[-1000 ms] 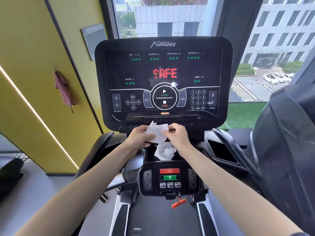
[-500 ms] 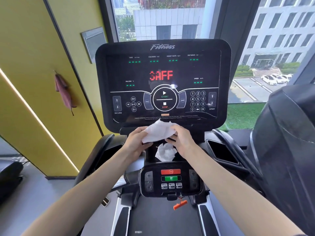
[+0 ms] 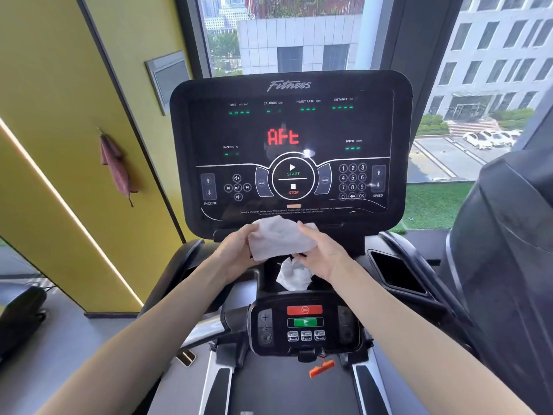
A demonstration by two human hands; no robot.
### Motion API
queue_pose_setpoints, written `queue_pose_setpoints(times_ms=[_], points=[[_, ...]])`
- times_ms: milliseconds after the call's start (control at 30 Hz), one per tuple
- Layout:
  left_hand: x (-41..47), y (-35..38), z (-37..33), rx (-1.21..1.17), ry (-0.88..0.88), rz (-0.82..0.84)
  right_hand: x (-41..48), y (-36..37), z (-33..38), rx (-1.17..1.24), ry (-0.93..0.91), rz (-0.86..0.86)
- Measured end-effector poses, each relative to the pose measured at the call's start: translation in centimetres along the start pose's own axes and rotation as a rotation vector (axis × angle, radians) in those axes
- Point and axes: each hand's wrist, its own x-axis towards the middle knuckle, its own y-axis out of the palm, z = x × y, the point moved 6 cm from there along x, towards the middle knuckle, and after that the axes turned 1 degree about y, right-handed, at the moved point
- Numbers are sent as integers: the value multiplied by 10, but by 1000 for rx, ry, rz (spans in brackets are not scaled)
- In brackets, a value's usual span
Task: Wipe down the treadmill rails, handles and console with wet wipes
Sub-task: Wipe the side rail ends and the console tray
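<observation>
Window (image 3: 299,34) behind console (image 3: 290,130): I am pinching wet wipe (image 3: 278,239) between left hand (image 3: 236,251) and right hand (image 3: 327,254), apparently unfolding; next, pressing it flat on console.

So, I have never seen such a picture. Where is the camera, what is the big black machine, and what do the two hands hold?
The camera is worn on the person's head, so you look forward and down along their own arms. The machine is a treadmill; its console shows red letters and START and STOP buttons. Both hands hold one white wet wipe spread between them, at the console's lower edge: the left hand grips its left side, the right hand its right side. Below them a second, crumpled wipe sits on the treadmill, above a smaller control panel with a red and a green button. An orange clip hangs under that panel. A reddish cloth hangs on the yellow wall at the left.
</observation>
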Motion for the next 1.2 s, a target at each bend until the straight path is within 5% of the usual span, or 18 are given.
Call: queue_pose_setpoints(times_ms=[200, 333, 400, 500, 700, 900, 1000, 1200], points=[[-6, -17, 16, 250, -164, -270, 5, 2, 0, -87, 11, -9], [-13, -22, -21, 394, 370, -502, 4, -1, 4, -189, 10, -1], [-16, -8, -39, 416, 516, -408, 3, 0, 5, -195, 0, 19], [-13, 26, -37, 730, 433, -77, 3, 6, 5, -215, -22, 41], [-13, 32, -32, 824, 479, -10, -1, 3, 14, -240, -34, 38], [-5, 16, -29, 314, 216, -176, -4, -3, 17, -160, -25, 134], [-6, 11, -28, 33, 126, -102, -9, -5, 18, -138, -4, 190], [1, -4, -27, -112, 51, -112, -9, -12, 21, 1, -41, 164]])
